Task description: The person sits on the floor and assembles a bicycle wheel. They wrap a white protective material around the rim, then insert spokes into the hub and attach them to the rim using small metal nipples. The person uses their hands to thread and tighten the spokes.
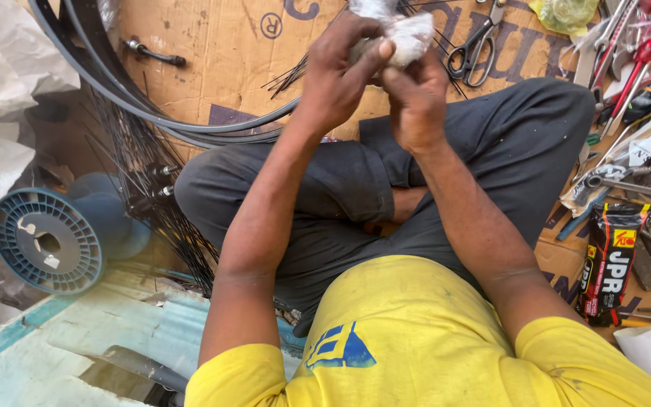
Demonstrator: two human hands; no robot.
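Both hands up together: left hand [340, 71] and right hand [416, 102] each pinch the small clear plastic packet [404, 34], above the scissors [475, 49] on cardboard [220, 53].

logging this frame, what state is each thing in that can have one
left hand: fingers pinched on the plastic bag
right hand: gripping the bag from below
plastic bag: crumpled, held up off the cardboard
scissors: closed, lying flat
blue spool: empty, on its side
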